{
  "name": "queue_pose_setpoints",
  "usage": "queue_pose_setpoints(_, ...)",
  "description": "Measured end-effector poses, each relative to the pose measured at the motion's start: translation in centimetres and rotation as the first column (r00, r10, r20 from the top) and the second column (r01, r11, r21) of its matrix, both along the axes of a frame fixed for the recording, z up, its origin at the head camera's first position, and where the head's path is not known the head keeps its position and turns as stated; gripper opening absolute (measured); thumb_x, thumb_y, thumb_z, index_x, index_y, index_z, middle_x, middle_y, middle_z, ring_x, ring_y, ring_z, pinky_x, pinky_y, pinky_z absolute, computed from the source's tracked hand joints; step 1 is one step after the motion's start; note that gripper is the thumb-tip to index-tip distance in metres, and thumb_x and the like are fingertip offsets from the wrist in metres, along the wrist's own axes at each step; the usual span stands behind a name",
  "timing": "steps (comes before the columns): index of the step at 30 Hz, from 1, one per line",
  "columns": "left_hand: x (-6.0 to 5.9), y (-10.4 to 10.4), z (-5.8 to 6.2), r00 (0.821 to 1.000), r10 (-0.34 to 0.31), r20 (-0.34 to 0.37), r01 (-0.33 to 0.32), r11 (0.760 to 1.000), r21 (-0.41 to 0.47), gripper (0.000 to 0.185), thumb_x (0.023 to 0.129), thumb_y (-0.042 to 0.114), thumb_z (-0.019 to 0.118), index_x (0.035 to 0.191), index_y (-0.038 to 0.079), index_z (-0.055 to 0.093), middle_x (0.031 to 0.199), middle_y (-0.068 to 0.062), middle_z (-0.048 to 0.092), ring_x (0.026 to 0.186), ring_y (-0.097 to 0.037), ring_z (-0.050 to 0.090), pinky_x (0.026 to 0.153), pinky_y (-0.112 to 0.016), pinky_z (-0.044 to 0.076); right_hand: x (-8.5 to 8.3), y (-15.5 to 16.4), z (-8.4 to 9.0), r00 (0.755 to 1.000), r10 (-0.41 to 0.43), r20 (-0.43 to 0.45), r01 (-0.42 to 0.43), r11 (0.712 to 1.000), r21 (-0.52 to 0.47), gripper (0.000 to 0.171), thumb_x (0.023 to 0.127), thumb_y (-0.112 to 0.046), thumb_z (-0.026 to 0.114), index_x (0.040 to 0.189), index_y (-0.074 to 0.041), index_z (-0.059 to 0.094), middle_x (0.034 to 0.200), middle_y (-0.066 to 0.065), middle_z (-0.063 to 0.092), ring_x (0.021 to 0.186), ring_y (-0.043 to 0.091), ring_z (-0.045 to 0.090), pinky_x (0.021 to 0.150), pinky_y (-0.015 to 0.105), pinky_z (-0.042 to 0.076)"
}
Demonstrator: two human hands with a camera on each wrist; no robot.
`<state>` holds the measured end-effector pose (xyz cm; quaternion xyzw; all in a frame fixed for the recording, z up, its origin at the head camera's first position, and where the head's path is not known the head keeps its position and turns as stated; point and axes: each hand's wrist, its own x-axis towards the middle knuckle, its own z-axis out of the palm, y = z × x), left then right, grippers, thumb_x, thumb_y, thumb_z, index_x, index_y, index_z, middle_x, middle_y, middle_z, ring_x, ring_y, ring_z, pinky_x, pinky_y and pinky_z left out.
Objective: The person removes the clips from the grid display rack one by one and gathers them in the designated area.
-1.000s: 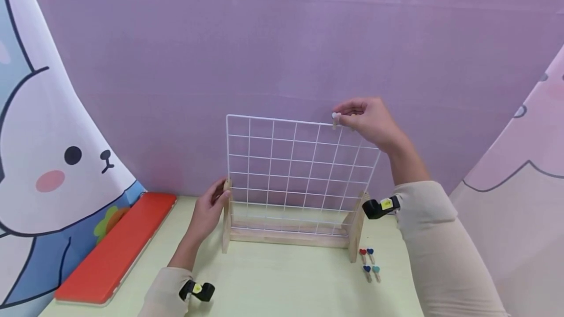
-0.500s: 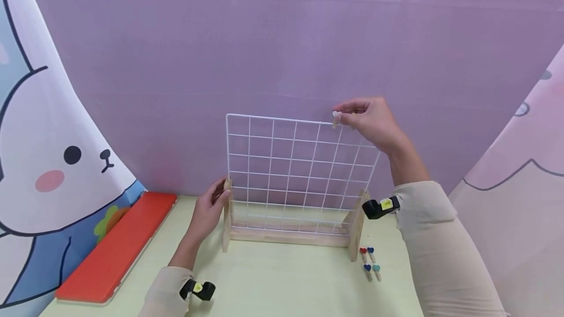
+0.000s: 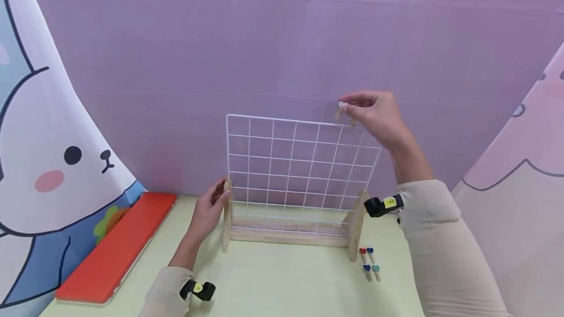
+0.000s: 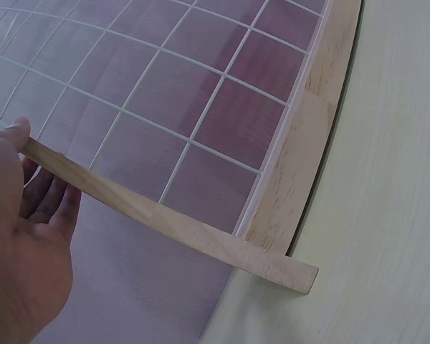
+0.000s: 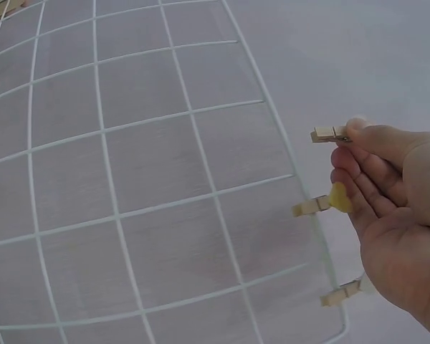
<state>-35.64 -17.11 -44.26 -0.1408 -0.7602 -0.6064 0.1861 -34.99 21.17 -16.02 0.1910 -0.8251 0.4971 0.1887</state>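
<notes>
My right hand (image 3: 378, 114) pinches a small wooden clothespin (image 5: 330, 134) with a white heart on it, held just above the top wire of a white wire grid (image 3: 304, 163). Two more clothespins are clipped along that top wire: one bears a yellow heart (image 5: 340, 197), and the heart of the other clothespin (image 5: 342, 293) is mostly hidden behind the hand. At the grid's other side, my left hand (image 3: 209, 212) grips the top of the wooden left upright (image 4: 165, 218), thumb on one face and fingers behind. The grid stands upright in this wooden stand.
Several loose clothespins with red, blue and teal hearts (image 3: 376, 269) lie on the pale table (image 3: 282, 278), right of the stand. A long red board or case (image 3: 119, 248) lies at the left. Behind hangs a purple cloth (image 3: 264, 53).
My right hand has lifted up and slightly right, taking the white-heart clothespin off the grid's top wire. The left hand stays where it was.
</notes>
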Motion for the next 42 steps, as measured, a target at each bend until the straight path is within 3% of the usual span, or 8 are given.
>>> queue_pose_setpoints(7, 0.0, 0.1, -0.2, 1.0, -0.006, 0.009, 0.006, 1.0, 0.005, 0.052, 0.108, 0.027, 0.057, 0.155, 0.008, 0.046, 0.154, -0.02, 0.053, 0.14, -0.032, 0.052, 0.102, -0.004, 0.043, 1.0, 0.6, 0.4, 1.0, 0.01, -0.027, -0.01, 1.0, -0.002, 0.028, 0.095, -0.017, 0.077, 0.118, -0.001, 0.075, 0.092, -0.013, 0.079, 0.087, 0.007, 0.073, 0.078, 0.016, 0.059)
queue_pose_setpoints(11, 0.0, 0.1, -0.3, 1.0, -0.006, 0.012, 0.006, 1.0, 0.001, 0.053, 0.107, 0.028, 0.057, 0.155, 0.008, 0.046, 0.153, -0.02, 0.053, 0.14, -0.031, 0.053, 0.105, -0.009, 0.045, 1.7, 1.1, 0.3, 0.999, 0.002, -0.039, 0.0, 0.999, 0.053, 0.029, 0.094, -0.019, 0.077, 0.118, -0.001, 0.075, 0.094, -0.015, 0.079, 0.089, 0.006, 0.074, 0.081, 0.015, 0.059)
queue_pose_setpoints(18, -0.1, 0.1, -0.2, 1.0, -0.003, 0.003, 0.003, 1.0, -0.002, 0.053, 0.107, 0.027, 0.057, 0.155, 0.007, 0.046, 0.153, -0.02, 0.054, 0.139, -0.032, 0.053, 0.101, -0.002, 0.043, 3.3, 2.3, -0.4, 0.999, -0.032, 0.005, 0.031, 0.985, 0.173, 0.033, 0.095, -0.029, 0.077, 0.12, -0.006, 0.076, 0.097, -0.014, 0.08, 0.094, 0.004, 0.073, 0.085, 0.013, 0.057)
queue_pose_setpoints(24, 0.1, 0.0, -0.1, 1.0, 0.007, 0.02, -0.007, 1.0, -0.018, 0.054, 0.108, 0.03, 0.057, 0.156, 0.008, 0.045, 0.153, -0.019, 0.054, 0.14, -0.03, 0.053, 0.106, -0.01, 0.045, 4.0, 3.6, -1.6, 0.999, -0.034, 0.022, 0.03, 0.981, 0.19, 0.033, 0.095, -0.029, 0.077, 0.12, -0.008, 0.076, 0.104, -0.012, 0.08, 0.098, 0.002, 0.072, 0.086, 0.013, 0.057)
queue_pose_setpoints(32, 0.1, -0.1, 0.0, 1.0, 0.009, 0.021, -0.009, 1.0, -0.006, 0.054, 0.107, 0.029, 0.057, 0.155, 0.007, 0.045, 0.152, -0.02, 0.054, 0.139, -0.031, 0.053, 0.1, -0.001, 0.042, 4.3, 5.5, -3.7, 0.997, -0.071, 0.023, 0.064, 0.972, 0.225, 0.033, 0.096, -0.03, 0.076, 0.12, -0.008, 0.076, 0.102, -0.011, 0.08, 0.098, 0.005, 0.072, 0.085, 0.01, 0.056)
queue_pose_setpoints(42, 0.1, 0.0, 0.0, 1.0, 0.005, 0.019, -0.005, 1.0, -0.006, 0.054, 0.108, 0.028, 0.057, 0.156, 0.007, 0.044, 0.154, -0.02, 0.053, 0.14, -0.031, 0.052, 0.101, -0.002, 0.042, 4.6, 7.6, -7.0, 0.998, -0.064, 0.016, 0.056, 0.954, 0.294, 0.03, 0.097, -0.03, 0.075, 0.118, -0.008, 0.077, 0.104, -0.003, 0.08, 0.094, 0.0, 0.07, 0.081, 0.01, 0.056)
